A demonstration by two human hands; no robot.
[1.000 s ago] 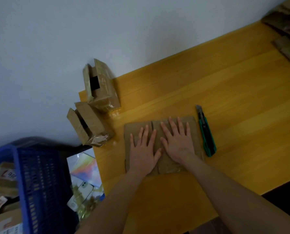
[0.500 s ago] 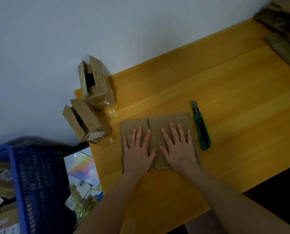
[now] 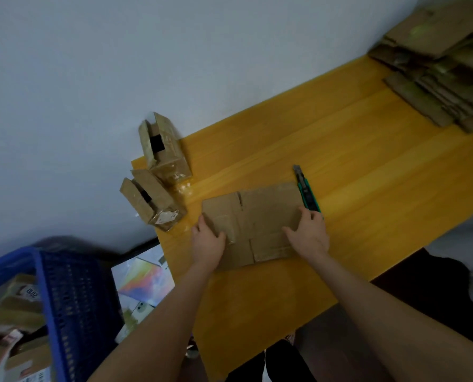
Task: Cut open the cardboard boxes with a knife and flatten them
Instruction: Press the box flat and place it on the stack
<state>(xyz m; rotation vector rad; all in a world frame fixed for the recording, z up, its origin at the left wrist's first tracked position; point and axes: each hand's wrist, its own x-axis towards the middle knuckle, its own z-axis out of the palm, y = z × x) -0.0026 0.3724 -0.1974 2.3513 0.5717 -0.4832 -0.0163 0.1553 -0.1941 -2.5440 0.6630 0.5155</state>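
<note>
A flattened cardboard box (image 3: 260, 216) lies on the yellow wooden table (image 3: 354, 166). My left hand (image 3: 209, 238) grips its left edge, thumb on top. My right hand (image 3: 309, 232) grips its right edge, fingers curled round the side. A green utility knife (image 3: 307, 193) lies on the table just beyond my right hand, blade end pointing to the wall. Two small upright cardboard boxes (image 3: 163, 150) (image 3: 151, 201) with open flaps stand at the table's left end.
A stack of flattened cardboard (image 3: 439, 64) lies at the table's far right by the white wall. A blue plastic crate (image 3: 64, 299) with packages stands on the floor to the left. Colourful packets (image 3: 141, 279) lie beside it.
Both hands have left the top of the flattened box, where they pressed flat, and moved out to its left and right edges, now gripping them. The camera view has shifted left.
</note>
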